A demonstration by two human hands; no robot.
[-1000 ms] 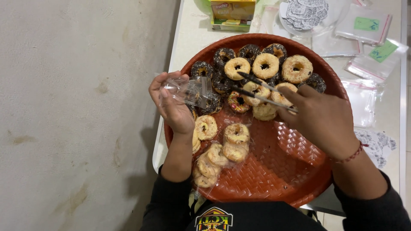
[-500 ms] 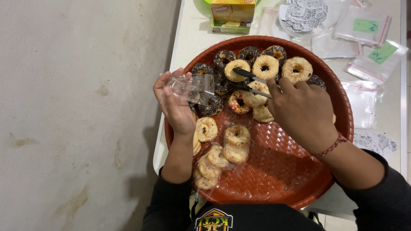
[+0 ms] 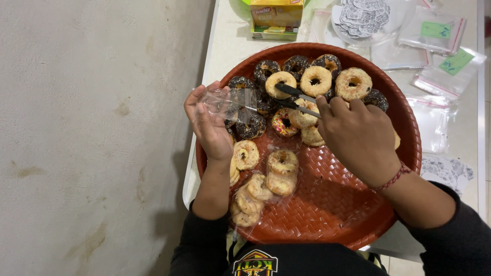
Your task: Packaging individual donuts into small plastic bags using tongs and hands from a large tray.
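A round, woven reddish-brown plastic tray (image 3: 327, 214) sits on a white table (image 3: 230, 46), crowded at its far side with chocolate-glazed and pale sugar-topped ring doughnuts (image 3: 315, 81). Nearer the person, several pale doughnuts already sealed in clear wrappers (image 3: 266, 184) lie in a loose heap by the tray's left rim. Beyond the tray stand a yellow-and-green cardboard box (image 3: 276, 18), a stack of round printed stickers (image 3: 365, 15) and scattered empty clear plastic bags (image 3: 434, 33). The left hand (image 3: 209, 125) pinches a small clear plastic bag (image 3: 230, 105), held above the dark doughnuts at the tray's left. The right hand (image 3: 358, 138) is closed around black-tipped metal tongs (image 3: 296, 99), whose tips rest over a pale doughnut (image 3: 303, 117) in the middle.
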